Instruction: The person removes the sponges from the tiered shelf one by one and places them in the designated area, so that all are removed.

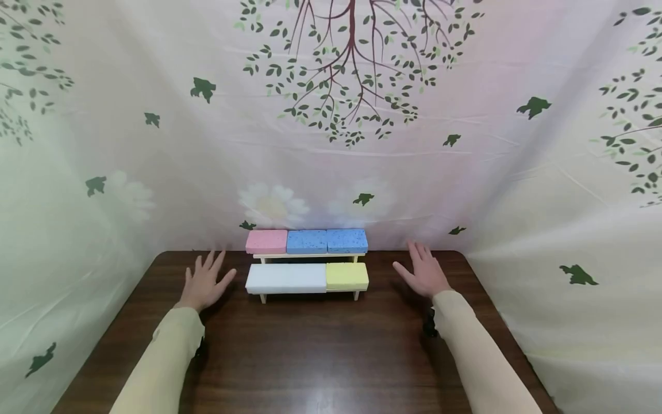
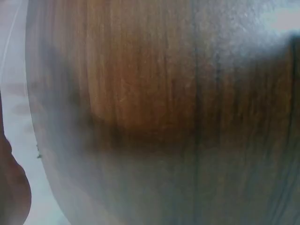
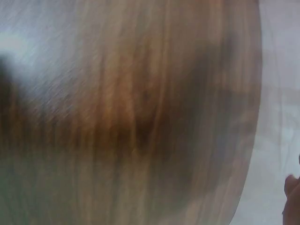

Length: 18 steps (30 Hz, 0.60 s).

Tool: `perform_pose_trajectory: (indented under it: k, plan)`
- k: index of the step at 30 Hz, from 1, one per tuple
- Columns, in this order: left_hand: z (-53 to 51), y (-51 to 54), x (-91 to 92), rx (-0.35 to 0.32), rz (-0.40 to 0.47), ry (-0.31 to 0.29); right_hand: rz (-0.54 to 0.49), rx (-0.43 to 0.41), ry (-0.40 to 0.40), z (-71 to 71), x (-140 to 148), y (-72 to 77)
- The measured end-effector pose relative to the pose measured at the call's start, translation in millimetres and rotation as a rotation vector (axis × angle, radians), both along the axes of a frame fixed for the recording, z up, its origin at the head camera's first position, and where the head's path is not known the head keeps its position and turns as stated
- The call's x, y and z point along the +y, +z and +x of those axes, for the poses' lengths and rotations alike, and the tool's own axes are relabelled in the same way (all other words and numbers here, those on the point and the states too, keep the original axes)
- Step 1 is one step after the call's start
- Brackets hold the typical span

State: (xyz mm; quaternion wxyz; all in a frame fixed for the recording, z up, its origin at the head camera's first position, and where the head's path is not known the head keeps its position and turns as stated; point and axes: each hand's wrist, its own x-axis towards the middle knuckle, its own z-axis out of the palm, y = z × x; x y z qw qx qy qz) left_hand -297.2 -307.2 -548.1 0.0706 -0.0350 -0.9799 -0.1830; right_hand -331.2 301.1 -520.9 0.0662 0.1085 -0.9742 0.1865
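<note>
Mid-frame, a pink block (image 1: 266, 242) and two blue blocks (image 1: 307, 242) top one stand (image 1: 310, 256) — a white block (image 1: 286, 278) and yellow block (image 1: 347, 276) line the lower stand (image 1: 356, 295).

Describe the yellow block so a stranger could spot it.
Near the far edge of the dark table, a front rack stands before a rear rack. The yellow block sits at the front rack's right end, beside the white block. It is the only yellow one, and shorter than the white.
</note>
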Motion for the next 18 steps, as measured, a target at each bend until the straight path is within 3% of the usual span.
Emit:
perform_pose_trajectory:
  k: [4, 9, 14, 18]
  plan:
    - [4.0, 1.1, -1.4, -0.022, 0.176, -0.028, -0.119, -0.035, 0.050, -0.8, -8, 7.8]
    - [8.4, 5.6, 2.0, -0.060, 0.395, -0.017, -0.219, -0.080, 0.095, -1.9, -23, 24.2]
    - [9.2, 13.9, 16.8, -0.214, 0.582, -0.026, -0.267, -0.094, 0.141, -8.8, -39, 35.8]
    - [8.0, 13.1, 29.1, -0.290, 0.695, -0.112, -0.309, -0.126, 0.170, -12.2, -53, 44.1]
